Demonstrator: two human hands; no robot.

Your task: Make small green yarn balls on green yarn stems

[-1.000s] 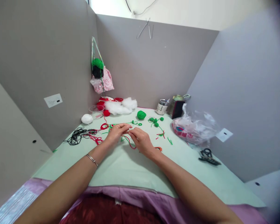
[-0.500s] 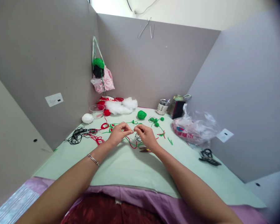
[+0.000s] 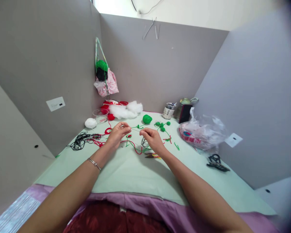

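Observation:
My left hand [image 3: 117, 134] and my right hand [image 3: 152, 139] are raised a little above the pale green table [image 3: 126, 174], fingers pinched. A thin thread [image 3: 135, 129] is stretched between the two pinches. Below the hands lie red and green cord pieces [image 3: 134, 147] and a small black wire loop [image 3: 144, 142]. Small snips with orange handles [image 3: 152, 156] lie just under my right wrist. A metal bangle is on my left wrist.
A black cord tangle [image 3: 80, 141] lies at the left. A green yarn ball [image 3: 147, 119], white stuffing [image 3: 125, 111], a clear cup [image 3: 100, 116], a tin [image 3: 168, 111], a plastic bag [image 3: 201, 132] and a black hair clip [image 3: 216, 162] stand around. Grey partition walls enclose the table.
My hands have moved apart, the left one to the left and up, drawing the thread taut between them. The snips under my right wrist have come into view.

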